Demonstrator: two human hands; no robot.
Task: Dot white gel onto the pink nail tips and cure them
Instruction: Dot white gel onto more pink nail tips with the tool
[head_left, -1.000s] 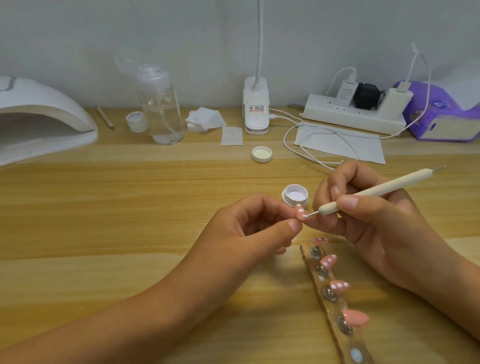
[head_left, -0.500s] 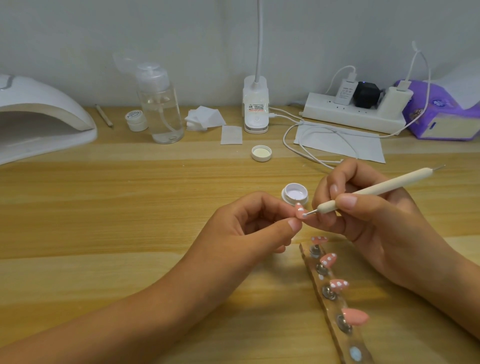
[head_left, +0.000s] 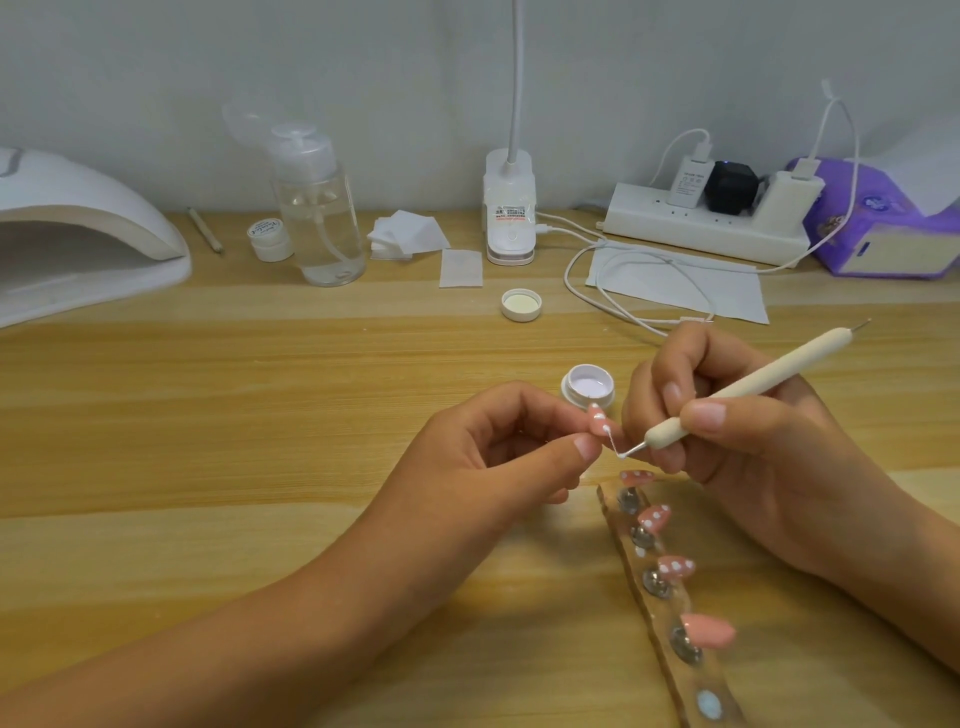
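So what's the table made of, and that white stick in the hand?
The table looks like wood or a wood-look top: pale yellow with grain stripes and a soft sheen. The dotting tool in the right hand seems matte cream plastic or rubber, with thin shiny metal tips.

Five pink nail tips (head_left: 705, 630), two gel pots (head_left: 588, 388), one dotting tool (head_left: 737, 392).

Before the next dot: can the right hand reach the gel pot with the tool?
Probably yes. The open gel pot stands just behind the right hand, with nothing between; only a gel string still joins the tool to the held tip.
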